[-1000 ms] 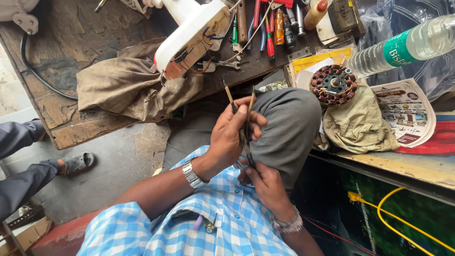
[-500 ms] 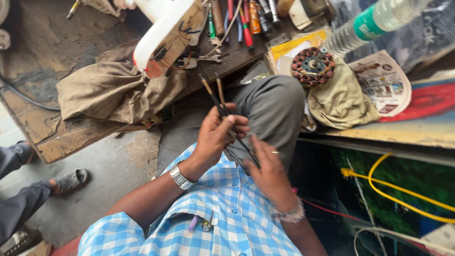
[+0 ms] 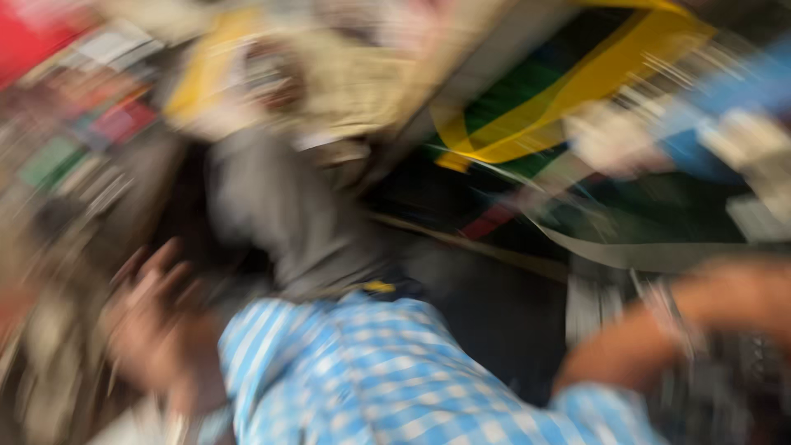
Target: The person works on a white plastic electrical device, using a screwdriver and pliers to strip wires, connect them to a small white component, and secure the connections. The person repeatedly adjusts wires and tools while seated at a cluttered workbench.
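Blurrily, both hands, left hand (image 3: 152, 330) by the grey trouser leg (image 3: 280, 214), show no readable grip.

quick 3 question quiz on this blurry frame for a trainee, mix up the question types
1. True or false: the frame is sharp enough to show what the left hand holds.
2. Multiple choice: which hand lies at the right edge, away from the grey trouser leg? A) the left hand B) the right hand C) neither
3. Fill in: the person's blue and white shirt has a ____ pattern.

Key:
1. False. Motion blur smears the left hand, and nothing in it can be made out.
2. B. The right arm reaches out to the right edge, while the left hand sits low on the left beside the leg.
3. Checked.
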